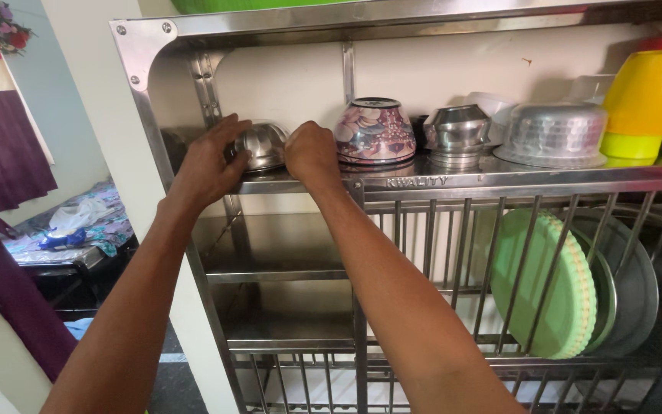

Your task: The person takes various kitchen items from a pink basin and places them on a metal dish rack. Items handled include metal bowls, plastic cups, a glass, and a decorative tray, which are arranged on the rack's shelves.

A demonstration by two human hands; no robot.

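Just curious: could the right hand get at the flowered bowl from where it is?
Probably yes. The right hand is right beside the flowered bowl on the same shelf, with nothing between them.

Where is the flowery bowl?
In the head view, the flowery bowl sits upside down on the upper shelf, just right of the right hand.

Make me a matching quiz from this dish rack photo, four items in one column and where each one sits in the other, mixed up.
Things:
1. small steel bowl
2. floral bowl
3. green plate
4. yellow cup

Places:
A. standing on edge in the lower slotted rack
B. far right of the upper shelf, upside down
C. between the left hand and right hand, left end of the upper shelf
D. upside down on the upper shelf, just right of the right hand

Pairs: 1-C, 2-D, 3-A, 4-B
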